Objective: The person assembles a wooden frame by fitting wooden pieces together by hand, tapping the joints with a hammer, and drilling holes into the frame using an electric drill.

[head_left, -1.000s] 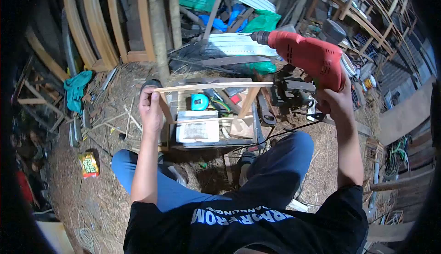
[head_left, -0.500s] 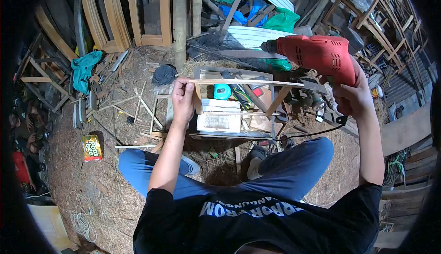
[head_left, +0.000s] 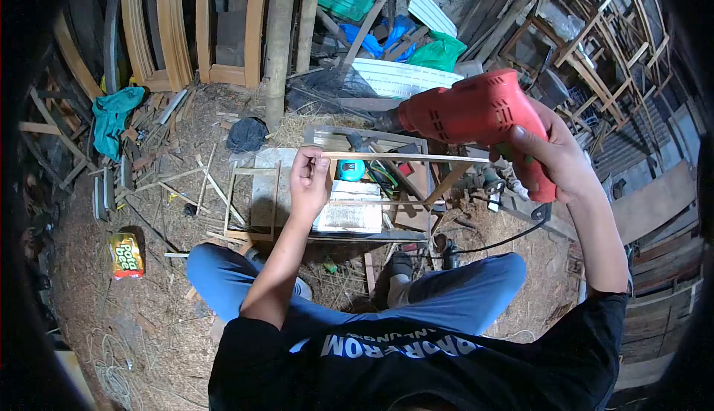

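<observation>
My left hand [head_left: 309,180] is closed on the left corner of a small, thin wooden frame [head_left: 416,157], held up over a low worktable [head_left: 405,236]. My right hand [head_left: 550,154] grips the handle of a red power drill [head_left: 468,110]. The drill's chuck [head_left: 387,119] points left, appearing above the frame's far bar; I cannot make out a bit in it. Beneath the frame, a teal tape measure [head_left: 351,170] and a pale, worn block [head_left: 346,217] lie on the table among hand tools.
A second light wooden frame [head_left: 231,195] leans left of the table. The drill's black cord [head_left: 498,246] runs down behind my right knee. Wood scraps, a yellow snack bag [head_left: 126,255] and a teal cloth [head_left: 116,121] lie leftward. Stacked wooden frames [head_left: 595,31] stand back right.
The drill has swung left and its chuck has come lower, over the frame's far bar. My left hand still holds the frame's corner. The whole view has shifted slightly.
</observation>
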Action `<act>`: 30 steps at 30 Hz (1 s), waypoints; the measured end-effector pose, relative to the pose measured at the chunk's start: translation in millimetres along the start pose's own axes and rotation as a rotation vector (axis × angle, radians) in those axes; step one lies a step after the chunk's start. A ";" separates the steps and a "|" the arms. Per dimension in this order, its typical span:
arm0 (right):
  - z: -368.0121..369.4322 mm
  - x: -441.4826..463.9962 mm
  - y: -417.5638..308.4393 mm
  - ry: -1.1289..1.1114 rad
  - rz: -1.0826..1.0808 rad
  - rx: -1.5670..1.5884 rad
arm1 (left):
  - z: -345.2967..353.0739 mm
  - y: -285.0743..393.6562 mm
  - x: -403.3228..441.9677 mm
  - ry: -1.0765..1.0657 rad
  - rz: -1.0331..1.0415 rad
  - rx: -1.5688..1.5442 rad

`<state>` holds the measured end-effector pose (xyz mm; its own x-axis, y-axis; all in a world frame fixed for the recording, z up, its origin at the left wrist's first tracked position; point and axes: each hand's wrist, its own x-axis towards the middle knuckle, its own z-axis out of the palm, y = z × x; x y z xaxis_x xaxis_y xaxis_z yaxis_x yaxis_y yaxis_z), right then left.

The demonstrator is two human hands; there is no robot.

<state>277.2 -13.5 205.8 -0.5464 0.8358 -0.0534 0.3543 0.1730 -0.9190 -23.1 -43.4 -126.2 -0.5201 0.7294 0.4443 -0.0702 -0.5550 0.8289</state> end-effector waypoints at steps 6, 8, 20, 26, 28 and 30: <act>28.5 17.8 -24.1 -0.078 -0.065 -0.038 | 0.9 -2.6 -3.1 -0.018 0.084 -0.013; 34.7 20.5 -32.7 -0.109 -0.069 -0.077 | -0.6 -2.8 -5.8 -0.026 0.079 -0.023; 52.9 39.5 -50.3 -0.212 0.010 -0.214 | -2.1 1.8 -15.8 -0.046 0.062 -0.008; 58.3 38.6 -62.9 -0.241 0.042 -0.220 | -1.7 -1.2 -14.5 -0.045 0.069 -0.019; 56.0 40.4 -62.2 -0.254 0.031 -0.233 | -1.1 -0.5 -13.1 -0.040 0.074 -0.012; 58.2 38.8 -67.2 -0.253 0.049 -0.242 | -0.3 0.3 -12.4 -0.037 0.073 -0.024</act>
<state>188.0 -23.0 242.7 -0.6840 0.6961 -0.2182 0.5382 0.2797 -0.7951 -17.0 -52.7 -131.6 -0.4930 0.7008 0.5156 -0.0539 -0.6161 0.7859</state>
